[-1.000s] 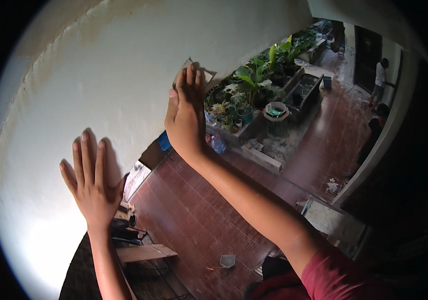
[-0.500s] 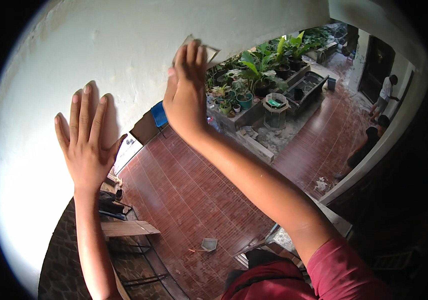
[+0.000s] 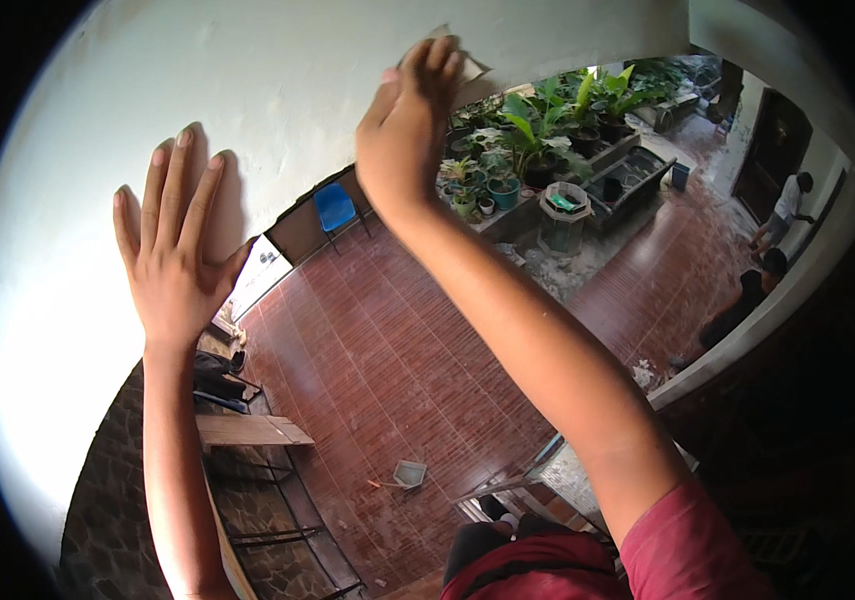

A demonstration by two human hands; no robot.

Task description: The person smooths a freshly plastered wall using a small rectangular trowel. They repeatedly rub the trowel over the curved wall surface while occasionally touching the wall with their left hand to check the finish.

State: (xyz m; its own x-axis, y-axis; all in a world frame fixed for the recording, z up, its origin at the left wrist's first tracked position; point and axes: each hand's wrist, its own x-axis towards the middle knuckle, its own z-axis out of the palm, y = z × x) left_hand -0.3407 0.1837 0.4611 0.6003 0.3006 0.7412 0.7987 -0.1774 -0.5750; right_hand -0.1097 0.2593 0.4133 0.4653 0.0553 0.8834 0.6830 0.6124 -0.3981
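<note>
A pale, smooth wall fills the upper left, its lower edge running above the room. My left hand lies flat on it with the fingers spread, holding nothing. Farther right and higher up, near the wall's lower edge, my right hand presses a bent, greyish-beige sheet, which looks like sandpaper, against the surface. Its fingers cover most of the sheet; one corner sticks out past the fingertips.
Far below lies a red-brown tiled floor with a dustpan. A wooden plank rests on a metal frame at lower left. Beyond are a blue chair, potted plants and two people at right.
My right hand has slid the sheet up and to the right along the wall. The left hand stays flat on the wall, and the whole view has shifted slightly.
</note>
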